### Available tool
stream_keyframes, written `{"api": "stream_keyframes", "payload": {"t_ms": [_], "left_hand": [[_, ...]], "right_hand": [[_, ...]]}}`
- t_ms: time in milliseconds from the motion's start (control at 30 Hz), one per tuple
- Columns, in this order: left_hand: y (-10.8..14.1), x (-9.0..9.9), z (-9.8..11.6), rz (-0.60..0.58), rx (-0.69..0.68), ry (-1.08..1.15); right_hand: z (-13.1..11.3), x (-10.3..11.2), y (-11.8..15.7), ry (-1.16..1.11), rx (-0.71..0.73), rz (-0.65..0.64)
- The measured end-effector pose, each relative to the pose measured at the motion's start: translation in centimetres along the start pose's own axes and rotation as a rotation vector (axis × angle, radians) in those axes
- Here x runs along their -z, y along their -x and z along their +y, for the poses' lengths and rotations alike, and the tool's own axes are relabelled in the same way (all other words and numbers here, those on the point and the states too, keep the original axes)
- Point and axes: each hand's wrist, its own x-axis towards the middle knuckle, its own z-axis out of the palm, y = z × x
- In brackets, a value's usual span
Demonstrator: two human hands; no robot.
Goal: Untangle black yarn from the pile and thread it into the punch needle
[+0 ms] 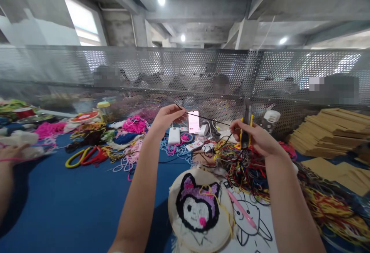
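A strand of black yarn (206, 118) is stretched between my two raised hands. My left hand (171, 116) is closed, pinching the yarn's left end between thumb and fingers. My right hand (254, 135) is closed on the other end, where the yarn hangs down toward the thread pile. A yellow-and-black utility knife (245, 135) stands upright at my right hand, apparently held in it. Below lies an embroidery hoop (171, 206) with a partly filled black, purple and white cartoon face. Beside it, a pink punch-needle pen (241, 208) rests on a line-drawn pattern sheet (264, 228).
Tangled yarn (332, 210) covers the right side. Yellow-and-red scissors (94, 156) lie left on the blue tablecloth (78, 203). A lit phone (194, 123) and white power bank (174, 136) stand behind. Brown envelopes (329, 133) are stacked right. Another person's hand (11, 154) works far left.
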Motion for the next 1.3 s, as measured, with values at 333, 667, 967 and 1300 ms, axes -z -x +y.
{"api": "stream_keyframes", "payload": {"t_ms": [333,667,967,1300], "left_hand": [[1.8,4.9,1.5,0.048,-0.038,-0.105],[4.9,6.3,3.0,-0.024,-0.07,-0.113],[3.2,10.7,0.7,0.52,-0.077,0.151],[5.0,16.3,0.2,0.762,-0.008,0.258]], "right_hand": [[-0.4,0.9,0.5,-0.031,-0.083,0.011],[-1.5,0.4,1.7,0.031,-0.03,0.001],[-2.2,2.6,3.5,0.094,0.002,0.112],[-2.1,4.8,4.7,0.093,-0.022,0.184]]}}
